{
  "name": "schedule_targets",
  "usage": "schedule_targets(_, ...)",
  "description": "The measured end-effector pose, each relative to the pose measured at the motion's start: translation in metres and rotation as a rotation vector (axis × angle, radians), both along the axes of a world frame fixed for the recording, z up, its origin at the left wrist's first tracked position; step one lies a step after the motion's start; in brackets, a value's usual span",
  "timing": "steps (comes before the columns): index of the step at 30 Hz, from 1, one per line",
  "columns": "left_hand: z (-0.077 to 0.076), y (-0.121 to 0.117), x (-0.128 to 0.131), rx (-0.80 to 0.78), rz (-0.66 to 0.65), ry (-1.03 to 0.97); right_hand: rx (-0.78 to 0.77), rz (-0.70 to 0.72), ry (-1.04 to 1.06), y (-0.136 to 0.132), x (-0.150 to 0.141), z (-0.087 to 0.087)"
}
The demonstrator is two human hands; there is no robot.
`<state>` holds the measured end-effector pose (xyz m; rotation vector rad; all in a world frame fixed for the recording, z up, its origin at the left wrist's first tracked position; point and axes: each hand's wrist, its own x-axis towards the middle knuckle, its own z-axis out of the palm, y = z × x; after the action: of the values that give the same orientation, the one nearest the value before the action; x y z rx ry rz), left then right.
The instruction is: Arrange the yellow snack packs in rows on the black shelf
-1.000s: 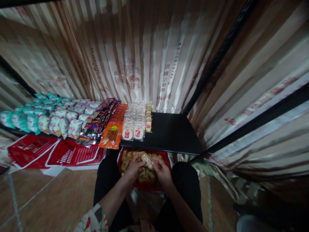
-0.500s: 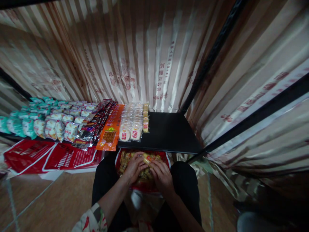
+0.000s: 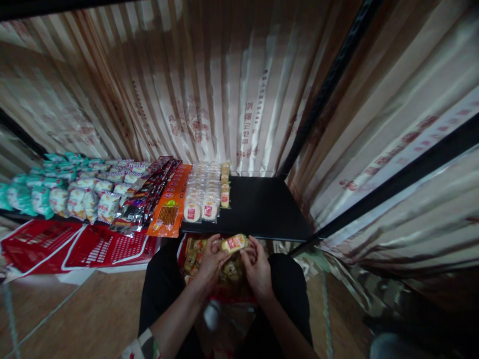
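Between my two hands I hold a small yellow snack packet (image 3: 235, 243) with a red and white label facing up. My left hand (image 3: 212, 260) pinches its left end, and my right hand (image 3: 257, 265) grips its right end. Beneath them, between my knees, sits a red container (image 3: 181, 253) with many similar yellow-wrapped packets (image 3: 192, 259) inside. Just ahead, on the black shelf (image 3: 265, 207), a narrow row of yellow packets (image 3: 225, 192) stands beside rows of round white cracker packets (image 3: 209, 207).
Farther left on the shelf lie an orange snack bag (image 3: 168, 209), dark shiny packets (image 3: 130, 214), white packets (image 3: 108, 204) and teal packets (image 3: 41, 199). Red printed bags (image 3: 108, 247) are below. A black post (image 3: 325, 94) rises at the right, before pleated curtains (image 3: 209, 75).
The yellow packet has been lifted and turned so its label shows plainly. My right hand has shifted to its right end. The view has tilted slightly.
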<state>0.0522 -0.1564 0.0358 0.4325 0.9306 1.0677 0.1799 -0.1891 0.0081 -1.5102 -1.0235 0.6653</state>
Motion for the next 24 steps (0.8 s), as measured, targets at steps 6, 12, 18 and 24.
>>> schedule_targets(6,-0.006,-0.002,0.014,0.126,-0.014,0.233,-0.095,0.006,0.445,0.015,-0.005,-0.004)
schedule_targets(12,0.0,0.013,0.029,0.246,0.005,0.315,-0.094,0.132,0.457,0.033,-0.002,0.01)
schedule_targets(18,0.0,0.04,0.038,0.353,0.022,0.786,-0.039,0.103,0.393,0.078,0.01,0.007)
schedule_targets(24,-0.005,0.065,0.043,0.459,0.005,0.972,-0.016,0.125,0.213,0.127,0.016,-0.008)
